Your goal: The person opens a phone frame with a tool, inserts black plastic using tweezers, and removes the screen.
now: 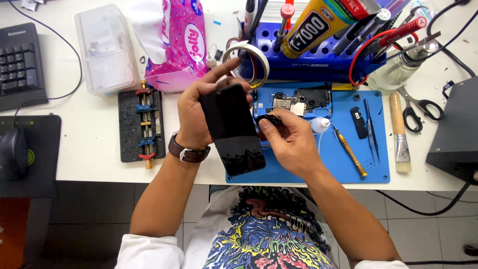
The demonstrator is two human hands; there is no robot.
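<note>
My left hand (196, 107) grips a black phone screen panel (232, 128), holding it tilted above the blue work mat (318, 169). My right hand (291, 142) pinches a small black part (271, 119) right at the panel's right edge. Behind the hands, an opened phone body (298, 101) with bare circuit boards lies on the mat. A roll of white tape (246, 60) stands just beyond my left fingers.
On the mat lie a yellow-handled screwdriver (350, 152), tweezers (371, 129), a small black part (359, 122) and a white dropper bottle (320, 124). A blue tool rack (318, 60) stands behind. A brush (400, 132), scissors (418, 112), black clamp jig (142, 124), pink tissue pack (174, 40), keyboard (20, 65).
</note>
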